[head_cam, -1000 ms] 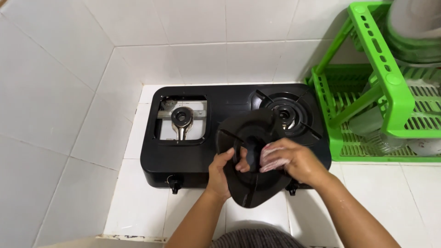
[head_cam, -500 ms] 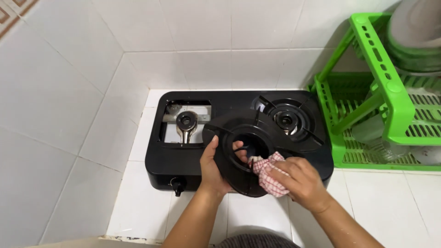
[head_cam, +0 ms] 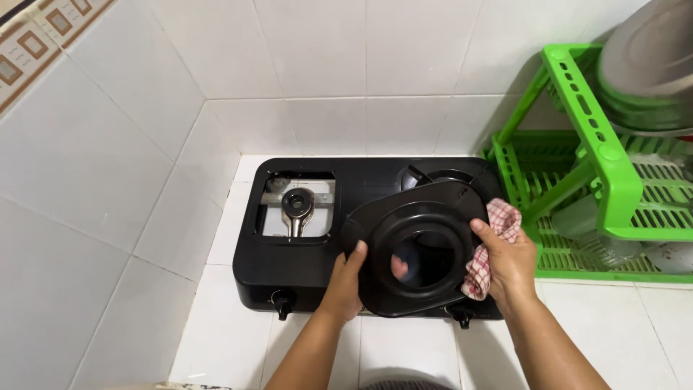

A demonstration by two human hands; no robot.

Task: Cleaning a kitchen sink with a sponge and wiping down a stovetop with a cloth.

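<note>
Here, left hand (head_cam: 349, 278) in closed grip on the left rim of the black round burner tray with a centre hole (head_cam: 419, 249), held tilted above the black two-burner gas stove (head_cam: 310, 245). Right hand (head_cam: 511, 261) clamps a red-and-white checked cloth (head_cam: 489, 242) against the tray's right rim. Green plastic dish rack (head_cam: 592, 152) stands right on the white tiled bench (head_cam: 224, 318).

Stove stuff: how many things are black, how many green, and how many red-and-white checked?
Black: 2, the gas stove and the burner pan held by the left hand and right hand.
Green: 1, the dish rack.
Red-and-white checked: 1, the cloth in the right hand.
Total: 4
</note>
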